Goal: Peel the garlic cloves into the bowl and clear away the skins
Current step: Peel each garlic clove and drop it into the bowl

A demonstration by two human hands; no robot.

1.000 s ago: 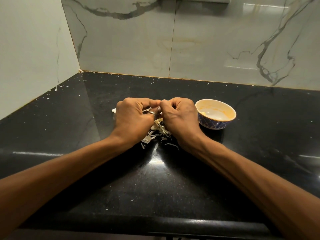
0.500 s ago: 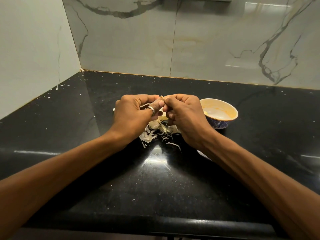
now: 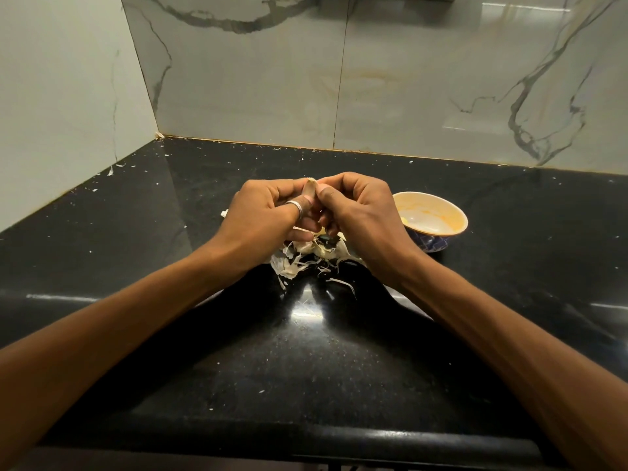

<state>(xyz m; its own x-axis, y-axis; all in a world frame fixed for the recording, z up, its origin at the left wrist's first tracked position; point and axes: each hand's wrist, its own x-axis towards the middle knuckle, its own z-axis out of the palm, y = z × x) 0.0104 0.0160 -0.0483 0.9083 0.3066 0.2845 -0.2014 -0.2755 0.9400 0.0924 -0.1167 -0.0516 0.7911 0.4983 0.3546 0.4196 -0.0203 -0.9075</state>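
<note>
1. We hold one clove just left of the bowl, lifted above the counter that the bowl stands on. Only its pale tip shows between our thumbs.
2. Our left hand lies farther left of the bowl than the right one. Its fingers are curled inward, and its thumb, which wears a silver ring, pinches the clove from the left.
3. Our right hand is the one next to the bowl, and its back covers part of the bowl's left rim. Its fingers are curled too, and the thumb is pressed against the clove from the right, tip to tip with the left thumb.
4. We cannot tell how much skin the clove keeps — too little of it shows.
5. The skins lie in a loose pale heap left of the bowl and a little nearer to us, under both hands. A few thin strands trail out from it toward us.
6. The bowl is orange-tinted inside and blue-patterned outside, and a small pale yellow piece rests at its left inner side.
7. A small white bit sits far left of the bowl, just past the left hand.
8. Pale flecks dot the counter left of the bowl and behind it, up to the marbled wall.
</note>
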